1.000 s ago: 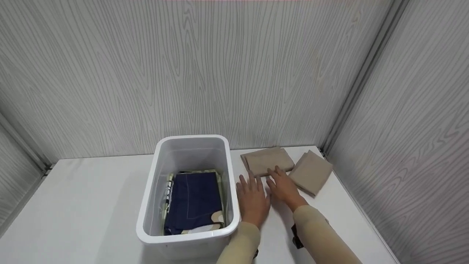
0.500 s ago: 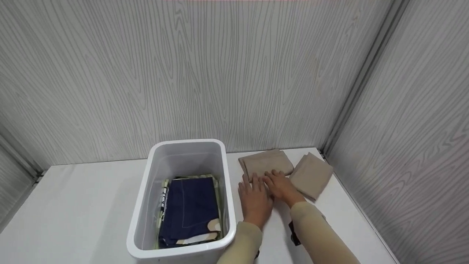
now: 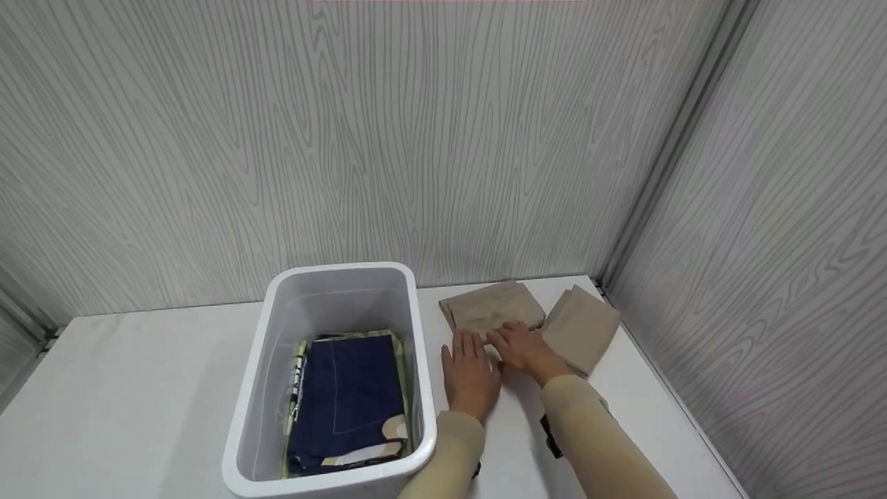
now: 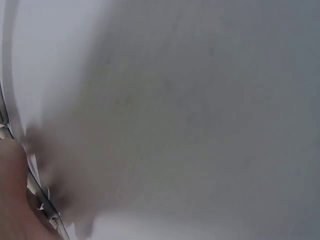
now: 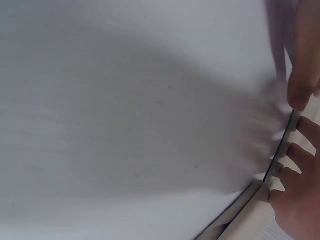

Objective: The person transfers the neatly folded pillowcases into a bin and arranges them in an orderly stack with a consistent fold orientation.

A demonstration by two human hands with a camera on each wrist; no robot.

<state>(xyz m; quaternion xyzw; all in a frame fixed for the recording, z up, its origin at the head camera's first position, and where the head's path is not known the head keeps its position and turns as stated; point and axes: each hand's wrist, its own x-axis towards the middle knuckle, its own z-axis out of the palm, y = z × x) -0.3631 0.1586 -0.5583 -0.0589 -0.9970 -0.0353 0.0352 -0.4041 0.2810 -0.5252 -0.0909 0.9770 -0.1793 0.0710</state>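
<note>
Wood-grained walls (image 3: 360, 138) rise around our white bench (image 3: 152, 395), where we see a folded beige cloth (image 3: 493, 305) near the back edge. Our left hand (image 3: 471, 380) and right hand (image 3: 523, 350) touch its near edge, fingers relaxed, gripping nothing; just to its right lies another folded cloth (image 3: 582, 327), to its left a white bin (image 3: 244, 409) with navy fabric (image 3: 357, 395) inside

Booth-like work cubicle around me: pale grey wood-grain back panel (image 3: 416, 138) ahead, matching right panel (image 3: 769, 235), left panel (image 3: 12, 360) at edge of my view, grey corner strip (image 3: 675, 138), plain white table (image 3: 138, 388) between. Whether in lab, workshop or office, I can't tell.
</note>
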